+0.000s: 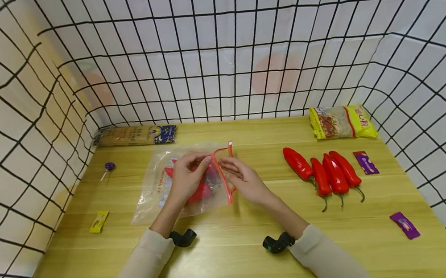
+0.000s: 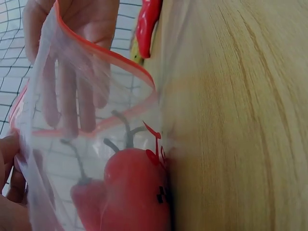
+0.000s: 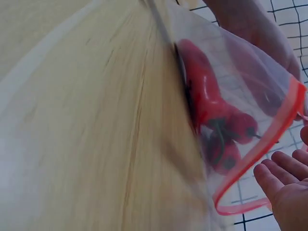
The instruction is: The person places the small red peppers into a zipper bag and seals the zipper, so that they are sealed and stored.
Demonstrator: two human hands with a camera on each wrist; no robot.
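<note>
A clear zip bag (image 1: pixel 145 209) with a red-edged mouth lies in the middle of the table, its mouth turned to the right and spread apart. Inside it are several red peppers (image 2: pixel 134 187), their green stems toward the opening. My left hand (image 1: pixel 188 176) pinches the upper side of the bag close to the red zip strip (image 3: pixel 284 113). At the mouth is my right hand (image 1: pixel 247 181), fingers straight and holding nothing; the left wrist view shows its fingers (image 2: pixel 67 91) through the clear film.
Several loose red peppers (image 1: pixel 335 175) lie to the right, near purple packets (image 1: pixel 366 163). A yellow bag (image 1: pixel 342 123) stands back right, a noodle pack (image 1: pixel 134 136) back left. A lollipop (image 1: pixel 109 166) and yellow packet (image 1: pixel 99 222) lie left. Black wire grid (image 1: pixel 230 48) surrounds the table.
</note>
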